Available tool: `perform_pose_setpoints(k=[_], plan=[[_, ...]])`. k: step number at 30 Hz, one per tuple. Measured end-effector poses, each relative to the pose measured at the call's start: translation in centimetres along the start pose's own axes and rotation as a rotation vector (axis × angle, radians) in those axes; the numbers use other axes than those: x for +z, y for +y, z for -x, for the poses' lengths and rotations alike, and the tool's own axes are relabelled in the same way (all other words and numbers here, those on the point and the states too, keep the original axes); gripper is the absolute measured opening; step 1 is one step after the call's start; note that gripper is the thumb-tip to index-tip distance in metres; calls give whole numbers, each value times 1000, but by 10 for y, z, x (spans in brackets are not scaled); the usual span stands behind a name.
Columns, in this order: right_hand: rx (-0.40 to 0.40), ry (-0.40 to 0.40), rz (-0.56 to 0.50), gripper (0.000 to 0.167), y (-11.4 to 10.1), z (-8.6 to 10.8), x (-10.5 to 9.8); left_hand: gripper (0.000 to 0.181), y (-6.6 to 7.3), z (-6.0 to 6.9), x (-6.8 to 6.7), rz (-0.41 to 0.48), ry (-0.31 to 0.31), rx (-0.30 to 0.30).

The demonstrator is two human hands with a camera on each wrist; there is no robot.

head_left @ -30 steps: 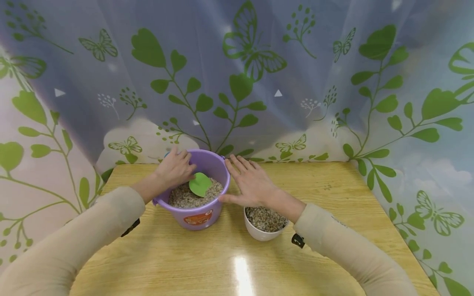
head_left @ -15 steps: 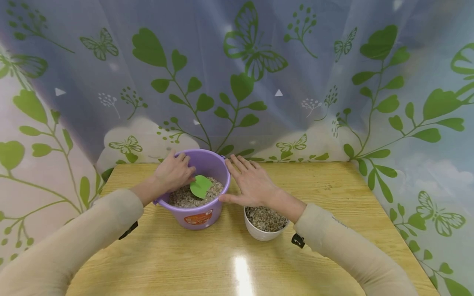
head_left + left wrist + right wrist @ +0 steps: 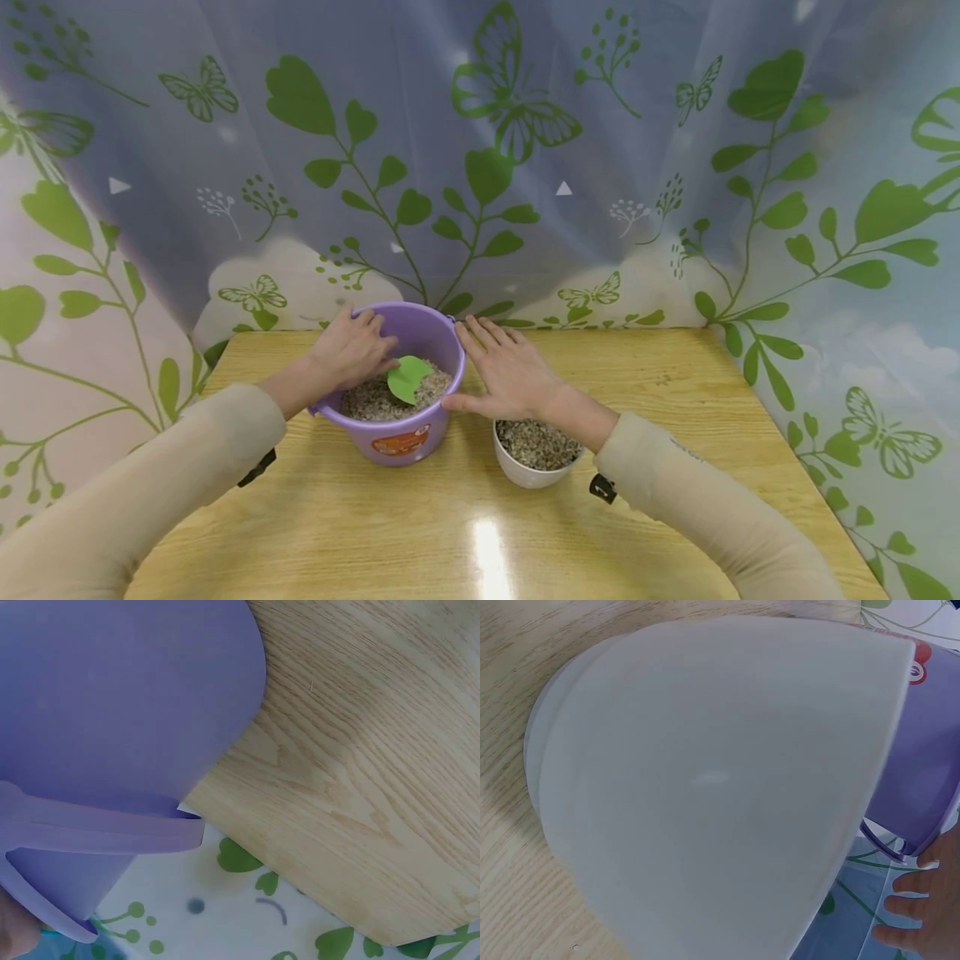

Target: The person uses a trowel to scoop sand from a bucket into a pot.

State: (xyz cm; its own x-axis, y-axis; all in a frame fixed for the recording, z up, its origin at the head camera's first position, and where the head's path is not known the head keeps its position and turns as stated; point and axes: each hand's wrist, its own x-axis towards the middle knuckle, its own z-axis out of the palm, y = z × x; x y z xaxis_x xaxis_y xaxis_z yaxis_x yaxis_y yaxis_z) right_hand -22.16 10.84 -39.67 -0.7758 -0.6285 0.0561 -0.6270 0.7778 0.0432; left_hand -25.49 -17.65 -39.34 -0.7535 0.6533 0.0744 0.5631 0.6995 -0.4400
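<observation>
A purple bucket (image 3: 442, 408) with an orange label stands at the table's far left, partly filled with coarse tan grit (image 3: 371, 404). My left hand (image 3: 351, 348) reaches over its left rim, fingers curled around the handle of a toy shovel; the hand hides that handle. The shovel's green blade (image 3: 407, 379) lies tilted in the grit, its tip partly buried. Against the bucket's right rim, my right hand (image 3: 506, 371) rests with straight, spread fingers. Below the right wrist, a white bowl (image 3: 531, 477) holds similar, darker grit (image 3: 536, 444).
Both vessels stand on a light wooden table (image 3: 420, 533). A printed curtain (image 3: 645, 125) with leaves and butterflies hangs behind and along the sides. In the left wrist view, the bucket's purple handle (image 3: 112, 829) lies along its outer side.
The green shovel blade has shifted slightly right and down, with its tip going under the grit. My left hand has moved a little with it. My right hand has stayed on the rim.
</observation>
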Motion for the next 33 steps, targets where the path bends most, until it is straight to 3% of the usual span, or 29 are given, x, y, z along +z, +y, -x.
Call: perform_pose_setpoints(k=[8,17,27,33], plan=[[2,0,-2,131,1,-1,0,48,-3,1,-4,103,-48,-23],[5,3,-10,115,0,0,-1,46,-5,6,-8,122,-24,-6],[-2,12,-13,132,1,0,0,46,-8,14,-9,154,12,-34],[-2,5,-10,132,1,0,1,48,-10,17,-7,163,8,-41]])
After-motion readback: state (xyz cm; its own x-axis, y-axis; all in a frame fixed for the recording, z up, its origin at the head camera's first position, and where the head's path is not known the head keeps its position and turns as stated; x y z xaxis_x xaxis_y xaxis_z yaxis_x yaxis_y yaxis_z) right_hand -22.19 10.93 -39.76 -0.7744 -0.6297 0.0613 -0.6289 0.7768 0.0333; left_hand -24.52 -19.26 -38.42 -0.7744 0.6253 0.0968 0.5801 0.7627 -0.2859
